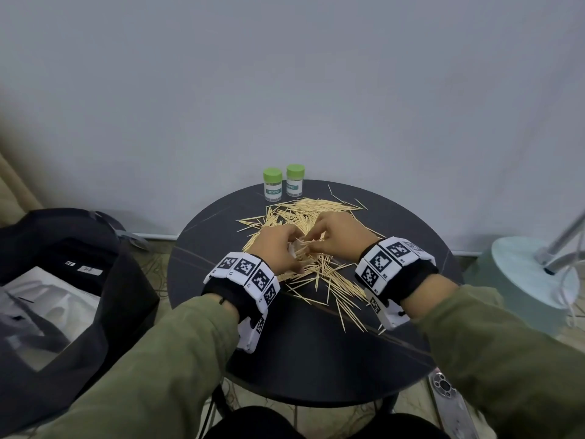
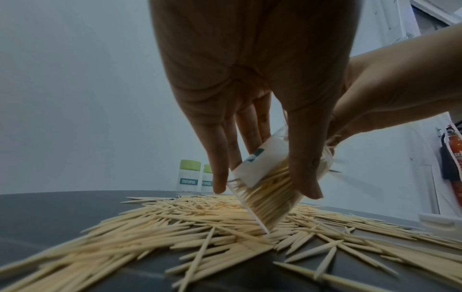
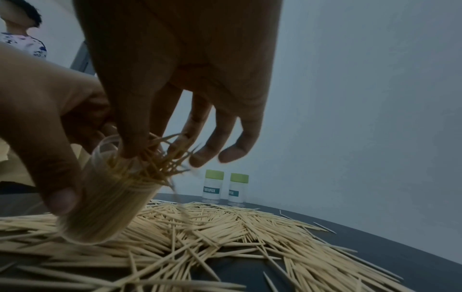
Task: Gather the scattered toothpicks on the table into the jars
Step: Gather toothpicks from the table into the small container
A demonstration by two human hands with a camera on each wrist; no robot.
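Note:
Loose wooden toothpicks (image 1: 316,213) lie in a wide heap on the round dark table (image 1: 316,350). My left hand (image 1: 285,245) grips a clear open jar (image 2: 270,177), tilted with its mouth to the right and partly filled with toothpicks. My right hand (image 1: 316,240) is at the jar's mouth, its thumb and forefinger pinching a bunch of toothpicks (image 3: 160,156) that sticks out of the jar (image 3: 112,197). The jar's base hovers just over the heap (image 2: 200,217). Two closed jars with green lids (image 1: 273,184) (image 1: 295,180) stand upright at the table's far edge.
A grey wall runs right behind the table. A black bag with white sheets (image 1: 57,299) sits left of the table. A pale teal lamp base (image 1: 525,270) stands on the floor to the right. A person (image 3: 22,39) is in the background.

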